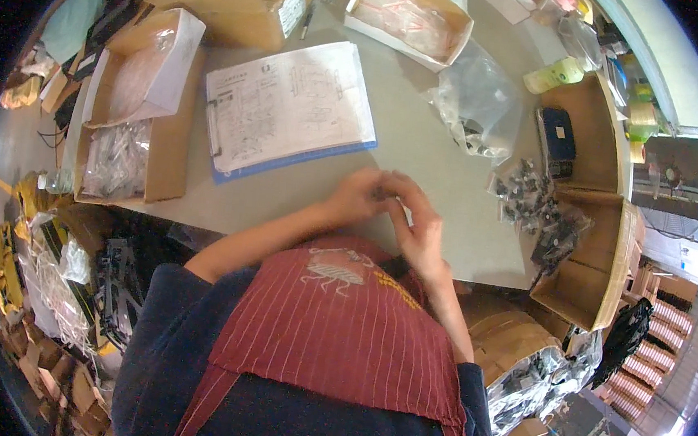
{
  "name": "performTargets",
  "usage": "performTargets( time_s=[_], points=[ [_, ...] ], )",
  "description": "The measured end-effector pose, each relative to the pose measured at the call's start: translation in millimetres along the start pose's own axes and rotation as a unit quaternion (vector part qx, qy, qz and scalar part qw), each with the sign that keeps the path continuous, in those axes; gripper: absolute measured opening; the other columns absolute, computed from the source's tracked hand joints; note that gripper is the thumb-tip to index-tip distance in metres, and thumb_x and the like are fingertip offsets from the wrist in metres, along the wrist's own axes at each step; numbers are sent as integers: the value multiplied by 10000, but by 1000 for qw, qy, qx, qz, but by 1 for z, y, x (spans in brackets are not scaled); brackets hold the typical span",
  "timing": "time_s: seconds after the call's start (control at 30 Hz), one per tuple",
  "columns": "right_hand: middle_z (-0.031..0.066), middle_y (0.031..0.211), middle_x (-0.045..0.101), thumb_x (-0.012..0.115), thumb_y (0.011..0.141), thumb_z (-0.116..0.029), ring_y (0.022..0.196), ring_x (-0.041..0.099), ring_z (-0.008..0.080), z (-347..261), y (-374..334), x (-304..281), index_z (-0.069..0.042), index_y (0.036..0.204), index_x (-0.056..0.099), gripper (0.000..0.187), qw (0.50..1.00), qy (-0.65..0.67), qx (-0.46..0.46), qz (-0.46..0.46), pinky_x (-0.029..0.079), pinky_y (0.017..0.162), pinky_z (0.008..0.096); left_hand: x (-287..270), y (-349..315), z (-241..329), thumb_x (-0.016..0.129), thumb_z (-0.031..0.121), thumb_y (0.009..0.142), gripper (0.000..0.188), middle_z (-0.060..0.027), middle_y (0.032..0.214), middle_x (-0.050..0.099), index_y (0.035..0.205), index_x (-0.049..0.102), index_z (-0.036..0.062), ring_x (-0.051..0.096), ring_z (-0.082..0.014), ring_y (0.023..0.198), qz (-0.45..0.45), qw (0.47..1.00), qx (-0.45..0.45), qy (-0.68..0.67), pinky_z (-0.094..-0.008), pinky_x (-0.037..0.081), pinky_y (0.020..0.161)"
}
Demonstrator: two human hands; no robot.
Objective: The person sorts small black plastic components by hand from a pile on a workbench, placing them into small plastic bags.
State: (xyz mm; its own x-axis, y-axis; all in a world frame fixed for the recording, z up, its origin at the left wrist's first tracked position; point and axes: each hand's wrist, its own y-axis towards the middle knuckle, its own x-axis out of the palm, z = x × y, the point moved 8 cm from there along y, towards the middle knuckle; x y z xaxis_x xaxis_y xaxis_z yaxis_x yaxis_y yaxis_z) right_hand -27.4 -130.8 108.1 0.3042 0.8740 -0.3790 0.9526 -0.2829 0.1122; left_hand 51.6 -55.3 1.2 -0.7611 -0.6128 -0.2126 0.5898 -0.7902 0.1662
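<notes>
Both hands meet over the table (420,142), just beside the clipboard (292,111). The left hand (356,196) and right hand (418,223) curl their fingers around a small dark part (381,193), pinched between the fingertips above the table's near edge.

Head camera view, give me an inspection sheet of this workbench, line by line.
Surface: grey table, mostly covered round the edges.
Job's things: small dark part, pinched between both hands; too small to identify.
Clutter: clipboard with drawing sheet; open cardboard boxes of bagged parts; clear plastic bag; pile of small dark parts.
Grips: left hand and right hand meet at the table's near edge.
Cables: nothing seen.
Surroundings: more cartons and bagged stock on both sides.
</notes>
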Motion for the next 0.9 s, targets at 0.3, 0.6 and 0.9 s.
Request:
performTargets(
  time_s=[0.3, 0.6, 0.9],
  points=[
    [204, 1311, 600, 675, 849, -20, 1267, 526, 422, 6, -4, -14, -34, 1109, 676, 261, 989, -129, -48, 53, 447, 1040, 475, 3, 2, 1, 741, 151, 732, 316, -141, 909, 597, 995, 610, 36, 597, -288, 860, -37, 998, -3, 54, -369, 488, 742],
    [204, 1208, 641, 699, 834, -64, 1169, 575, 445, 34, -16, -12, -38, 981, 685, 150, 963, -241, -79, 86, 482, 981, 492, 1, 7, 17, 731, 77, 779, 280, -79, 979, 641, 1034, 625, 32, 612, -230, 960, -65, 997, 30, -30, -343, 499, 872],
    [173, 969, 702, 674, 865, -55, 879, 705, 307, 51, -24, -29, -12, 1005, 654, 148, 983, -93, 85, 134, 547, 795, 386, 3, 8, -12, 660, 113, 933, 140, -53, 961, 686, 1048, 642, 35, 642, -158, 900, -67, 978, -124, -155, -313, 510, 828]
  ],
)
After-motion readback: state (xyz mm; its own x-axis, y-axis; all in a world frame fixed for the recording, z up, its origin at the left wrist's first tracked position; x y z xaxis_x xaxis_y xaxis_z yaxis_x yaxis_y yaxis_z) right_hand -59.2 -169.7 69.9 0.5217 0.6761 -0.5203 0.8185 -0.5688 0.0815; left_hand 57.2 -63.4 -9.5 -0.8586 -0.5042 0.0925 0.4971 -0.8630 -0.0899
